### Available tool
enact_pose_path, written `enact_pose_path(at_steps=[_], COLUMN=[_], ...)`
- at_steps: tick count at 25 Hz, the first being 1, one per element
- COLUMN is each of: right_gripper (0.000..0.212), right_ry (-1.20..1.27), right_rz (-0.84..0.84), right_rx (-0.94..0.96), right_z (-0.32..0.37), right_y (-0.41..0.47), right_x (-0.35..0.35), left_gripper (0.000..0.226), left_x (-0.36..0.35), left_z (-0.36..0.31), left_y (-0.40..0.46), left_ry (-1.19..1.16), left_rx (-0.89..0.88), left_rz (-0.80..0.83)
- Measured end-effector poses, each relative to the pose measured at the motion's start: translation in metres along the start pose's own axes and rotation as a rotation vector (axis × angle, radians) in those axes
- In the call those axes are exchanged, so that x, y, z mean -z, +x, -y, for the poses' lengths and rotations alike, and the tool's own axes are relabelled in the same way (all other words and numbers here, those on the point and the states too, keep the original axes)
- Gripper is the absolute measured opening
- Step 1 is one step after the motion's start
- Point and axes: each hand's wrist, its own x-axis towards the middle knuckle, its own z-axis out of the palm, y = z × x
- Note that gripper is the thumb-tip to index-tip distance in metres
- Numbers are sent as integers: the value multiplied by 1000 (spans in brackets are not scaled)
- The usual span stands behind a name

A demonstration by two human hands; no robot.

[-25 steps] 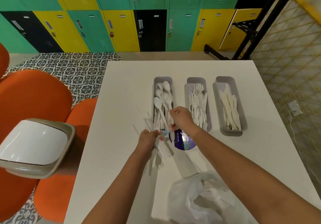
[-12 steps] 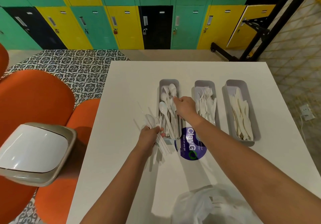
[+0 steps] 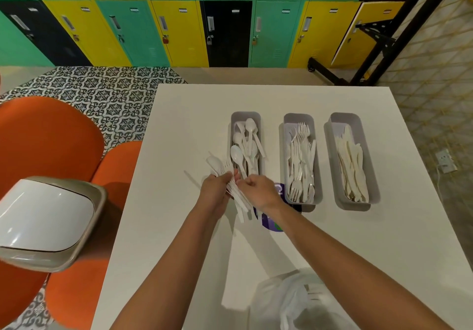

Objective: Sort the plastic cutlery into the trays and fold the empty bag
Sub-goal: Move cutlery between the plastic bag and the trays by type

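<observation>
Left hand clamped on a mixed cutlery bunch beside the spoon tray, right hand pinching one piece out: risk is neighbours dragging loose onto the table, or a fork landing among spoons.
</observation>
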Motion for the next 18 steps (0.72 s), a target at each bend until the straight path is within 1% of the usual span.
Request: enact_pose_path(at_steps=[1,3,4,6,8,10,13,16,18], right_gripper=[37,32,30,24,21,24,23,16,18], right_ry=[12,181,263,335,336,268,100,89,123], right_rz=[56,152,190,233,231,175,35,-125,-215], right_rx=[-53,-137,-150,-127,-102,-55,42,29,-21], right_z=[-4,-7,-7,-8,-11,-15,-20,-26,-31], right_y=[-1,-5,-7,-12,-15,-16,-23,-29,-26], right_x=[-3,-3,-1,4,9,14,21,34,47], left_gripper=[18,20,21,24,26,25,25,14,10], left_x=[-1,-3,-3,-4,-7,-9,-13,-20,-25], left_z=[0,1,1,1,1,3,10,17,20], left_y=[0,-1,-1,-5,-10,-13,-15,-22,-27], left_ry=[-16,-30,-30,-18,6,68,179,165,210], left_rx=[-11,-23,-22,-20,-23,-31,-34,5,31], left_rz=[-4,-4,0,31,58,66,70,37,-17])
